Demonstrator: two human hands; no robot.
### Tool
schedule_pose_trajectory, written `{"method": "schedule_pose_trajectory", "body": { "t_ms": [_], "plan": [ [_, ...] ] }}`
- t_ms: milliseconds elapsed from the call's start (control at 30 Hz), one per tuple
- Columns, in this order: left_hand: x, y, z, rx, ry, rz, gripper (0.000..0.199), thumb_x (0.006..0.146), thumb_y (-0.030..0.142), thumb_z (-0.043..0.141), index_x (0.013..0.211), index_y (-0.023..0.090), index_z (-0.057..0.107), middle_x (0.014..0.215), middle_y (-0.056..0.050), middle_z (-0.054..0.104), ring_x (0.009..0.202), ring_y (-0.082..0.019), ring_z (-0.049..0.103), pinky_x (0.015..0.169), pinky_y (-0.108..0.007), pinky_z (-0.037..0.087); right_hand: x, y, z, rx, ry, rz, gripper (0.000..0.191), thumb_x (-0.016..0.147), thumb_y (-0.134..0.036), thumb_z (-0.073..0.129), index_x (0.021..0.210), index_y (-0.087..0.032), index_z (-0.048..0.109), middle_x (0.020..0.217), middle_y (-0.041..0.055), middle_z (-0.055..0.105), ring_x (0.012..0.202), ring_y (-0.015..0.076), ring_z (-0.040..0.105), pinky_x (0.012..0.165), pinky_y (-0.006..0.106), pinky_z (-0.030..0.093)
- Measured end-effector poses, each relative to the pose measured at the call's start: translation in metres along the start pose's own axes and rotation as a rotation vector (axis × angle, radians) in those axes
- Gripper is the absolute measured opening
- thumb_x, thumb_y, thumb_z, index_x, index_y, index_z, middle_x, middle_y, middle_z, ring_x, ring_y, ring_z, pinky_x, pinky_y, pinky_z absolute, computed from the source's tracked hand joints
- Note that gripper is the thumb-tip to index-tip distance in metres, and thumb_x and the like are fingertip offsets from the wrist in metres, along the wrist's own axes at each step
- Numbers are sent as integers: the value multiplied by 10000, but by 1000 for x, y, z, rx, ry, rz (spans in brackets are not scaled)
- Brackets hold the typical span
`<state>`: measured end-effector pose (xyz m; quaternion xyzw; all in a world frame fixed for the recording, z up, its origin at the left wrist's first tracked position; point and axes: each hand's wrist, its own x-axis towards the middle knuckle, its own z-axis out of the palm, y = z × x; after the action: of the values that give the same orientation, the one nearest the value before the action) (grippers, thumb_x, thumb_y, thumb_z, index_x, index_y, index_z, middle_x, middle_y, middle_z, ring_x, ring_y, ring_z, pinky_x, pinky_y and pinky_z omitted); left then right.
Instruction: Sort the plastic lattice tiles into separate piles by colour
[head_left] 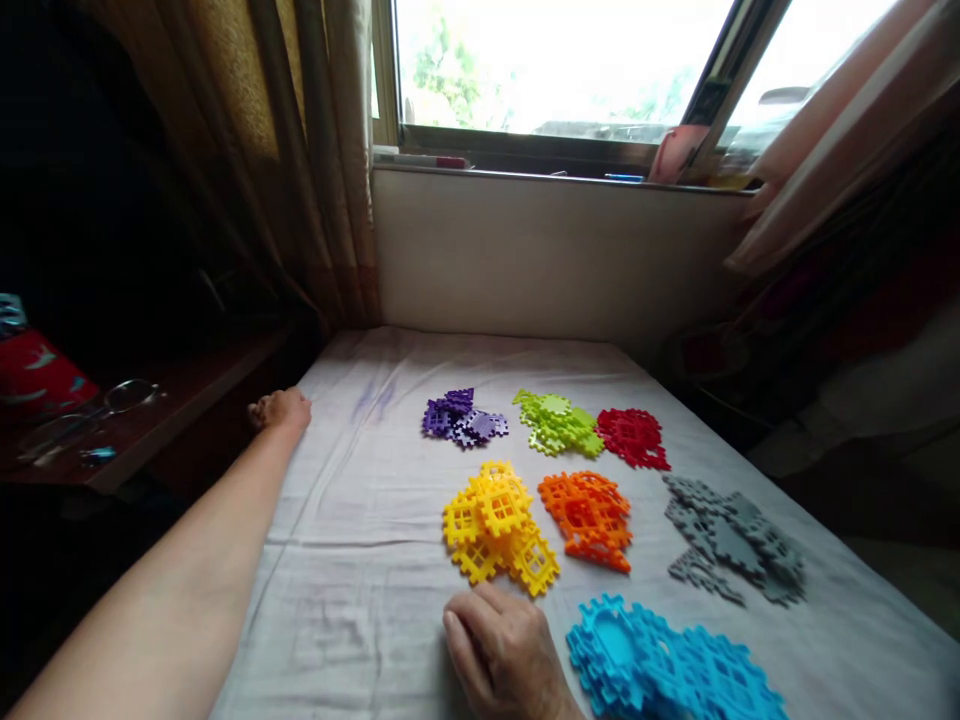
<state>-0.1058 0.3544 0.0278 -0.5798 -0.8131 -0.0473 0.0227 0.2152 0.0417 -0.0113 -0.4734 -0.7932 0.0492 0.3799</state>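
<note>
My left hand (281,409) reaches out to the left edge of the bed, its fingers curled over the side; what they hold, if anything, is hidden. Resting on the sheet, my right hand (504,640) is closed in a loose fist with nothing seen in it. Just beyond it lies a pile of yellow interlocking plastic building pieces (499,525). Blue pieces (660,660) are heaped to its right. Farther off are orange pieces (589,515), purple pieces (461,418), lime green pieces (556,422), red pieces (632,438) and grey pieces (727,540).
A creased white sheet (337,580) covers the bed, which meets the wall (555,250) below a window. Eyeglasses (131,397) and a red patterned container (37,375) stand on a dark side table at left. Curtains (330,150) hang at left; cloth hangs at right.
</note>
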Motion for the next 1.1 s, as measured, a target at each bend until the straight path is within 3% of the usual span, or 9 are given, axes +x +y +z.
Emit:
{"method": "schedule_pose_trajectory", "body": {
  "t_ms": [233,400,500,600,833,967,1100],
  "plan": [
    [-1,-10,-7,17,14,-35,385,934,226,379,1091,17,661,1185,-258,658,1160,-410,588,907,-521,422,-1,0,3,-27,-11,10,222,937,-206,453,757,-231,580,631,-2,600,548,124,589,538,253,358],
    [-25,-13,-11,-14,30,17,480,952,409,405,1233,79,610,1288,-237,621,1214,-403,558,974,-520,415,0,-4,1,-57,-40,58,250,946,-218,460,723,-230,572,636,-2,606,559,122,590,550,255,346],
    [-59,-13,-4,-58,90,186,517,945,444,399,1296,115,589,1418,-217,547,1295,-386,507,1060,-529,379,1,-7,0,-75,-33,85,269,947,-227,467,698,-229,569,629,-2,610,550,124,580,548,262,330],
    [-107,-14,11,-112,161,350,481,923,411,426,1295,168,610,1455,-178,532,1366,-349,455,1123,-530,333,2,-8,0,-95,-25,91,278,942,-235,482,678,-225,568,630,0,620,551,123,571,553,255,324],
    [-225,-18,31,-138,136,568,498,919,437,415,1328,224,606,1449,-117,561,1377,-298,460,1149,-504,317,5,-7,-5,-194,-149,103,267,944,-276,516,710,-219,631,720,12,677,625,122,608,594,224,374],
    [-266,-22,28,-148,176,617,514,916,460,421,1326,212,608,1426,-129,580,1371,-315,468,1162,-526,290,7,-11,-12,-213,-202,112,243,954,-294,518,786,-223,678,785,21,705,701,134,645,642,220,424],
    [-289,-28,25,-166,243,654,504,927,464,396,1290,209,633,1387,-129,612,1332,-310,510,1159,-509,300,0,-12,-36,-189,-75,53,201,959,-269,505,925,-224,698,863,37,725,790,152,672,733,239,476]
  ]
}}
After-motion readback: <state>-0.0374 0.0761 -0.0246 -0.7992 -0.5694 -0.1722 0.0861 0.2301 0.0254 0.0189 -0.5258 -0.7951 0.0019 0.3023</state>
